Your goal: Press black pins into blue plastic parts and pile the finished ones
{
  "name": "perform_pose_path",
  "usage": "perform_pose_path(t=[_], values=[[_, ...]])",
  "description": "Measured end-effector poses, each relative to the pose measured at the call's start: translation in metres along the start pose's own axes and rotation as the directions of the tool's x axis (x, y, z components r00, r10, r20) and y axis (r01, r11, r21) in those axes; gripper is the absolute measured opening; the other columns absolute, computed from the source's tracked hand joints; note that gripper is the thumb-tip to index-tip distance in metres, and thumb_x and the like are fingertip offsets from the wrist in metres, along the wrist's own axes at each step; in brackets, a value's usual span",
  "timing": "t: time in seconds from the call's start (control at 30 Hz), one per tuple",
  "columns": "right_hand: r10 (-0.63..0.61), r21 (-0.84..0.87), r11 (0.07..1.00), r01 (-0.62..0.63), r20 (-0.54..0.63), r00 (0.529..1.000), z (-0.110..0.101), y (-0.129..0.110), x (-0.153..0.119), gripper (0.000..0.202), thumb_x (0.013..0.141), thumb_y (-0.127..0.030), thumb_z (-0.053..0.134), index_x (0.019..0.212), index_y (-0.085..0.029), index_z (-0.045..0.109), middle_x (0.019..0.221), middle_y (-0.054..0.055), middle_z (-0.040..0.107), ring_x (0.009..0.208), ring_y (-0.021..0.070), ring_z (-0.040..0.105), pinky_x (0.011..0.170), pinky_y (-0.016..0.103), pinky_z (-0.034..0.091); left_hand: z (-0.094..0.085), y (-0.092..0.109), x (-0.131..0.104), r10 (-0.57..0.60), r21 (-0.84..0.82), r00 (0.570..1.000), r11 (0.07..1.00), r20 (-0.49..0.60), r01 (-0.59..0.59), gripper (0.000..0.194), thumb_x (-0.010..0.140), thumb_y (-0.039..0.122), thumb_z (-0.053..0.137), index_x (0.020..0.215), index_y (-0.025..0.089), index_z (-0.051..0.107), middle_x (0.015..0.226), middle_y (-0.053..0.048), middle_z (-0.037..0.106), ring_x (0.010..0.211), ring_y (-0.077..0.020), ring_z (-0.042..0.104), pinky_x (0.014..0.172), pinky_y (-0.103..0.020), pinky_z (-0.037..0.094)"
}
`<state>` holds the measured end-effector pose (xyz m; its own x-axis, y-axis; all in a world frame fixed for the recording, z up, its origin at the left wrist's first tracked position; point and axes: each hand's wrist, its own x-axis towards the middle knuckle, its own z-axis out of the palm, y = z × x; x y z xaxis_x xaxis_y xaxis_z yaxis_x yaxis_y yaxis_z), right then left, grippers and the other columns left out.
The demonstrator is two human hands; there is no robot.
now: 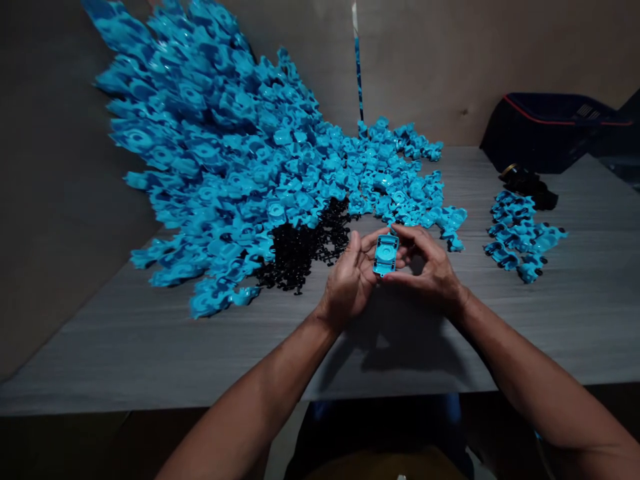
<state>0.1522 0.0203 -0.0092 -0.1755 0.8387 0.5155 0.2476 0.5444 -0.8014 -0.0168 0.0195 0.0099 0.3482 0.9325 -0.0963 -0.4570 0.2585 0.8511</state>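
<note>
A blue plastic car body (387,255) is held underside up between my two hands, with dark pieces across both its ends. My left hand (350,277) supports it from the left, its fingers under the part and thumb raised. From the right, my right hand (427,267) grips its upper and lower edges between fingers and thumb. Just left of my hands lies a heap of small black axle-like pieces (295,257). Behind them rises a large pile of similar blue bodies (240,147).
On the right of the grey table (590,320) is a small group of blue bodies with black wheels (520,233). Black items (533,187) sit behind it. A dark bin with a red rim (545,130) stands at the back right.
</note>
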Motion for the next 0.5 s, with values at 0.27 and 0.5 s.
perform_pose_path(t=[0.27, 0.5], values=[[-0.267, -0.381, 0.896, 0.227, -0.054, 0.962, -0.018, 0.003, 0.009, 0.055, 0.083, -0.050, 0.075, 0.129, -0.022, 0.060, 0.112, 0.010, 0.067, 0.097, 0.0247, 0.063, 0.086, 0.043, 0.056, -0.004, -0.007, 0.002, 0.093, 0.117, 0.995, 0.989, -0.027, -0.089, 0.067, 0.088, 0.069, 0.057, 0.128, 0.015, 0.062, 0.096, -0.011, 0.073, 0.086, -0.0232, 0.072, 0.059, -0.029, 0.056], [-0.118, -0.701, 0.565, -0.436, -0.591, 0.798, -0.120, 0.050, 0.019, 0.063, 0.077, -0.051, 0.073, 0.128, -0.018, 0.058, 0.119, 0.018, 0.057, 0.118, 0.0412, 0.050, 0.100, 0.072, 0.037, -0.018, 0.005, 0.016, 0.415, 0.298, 0.861, 0.896, -0.293, -0.330, 0.031, 0.081, 0.040, 0.074, 0.101, 0.018, 0.069, 0.082, -0.004, 0.070, 0.068, -0.0123, 0.062, 0.050, -0.019, 0.044]])
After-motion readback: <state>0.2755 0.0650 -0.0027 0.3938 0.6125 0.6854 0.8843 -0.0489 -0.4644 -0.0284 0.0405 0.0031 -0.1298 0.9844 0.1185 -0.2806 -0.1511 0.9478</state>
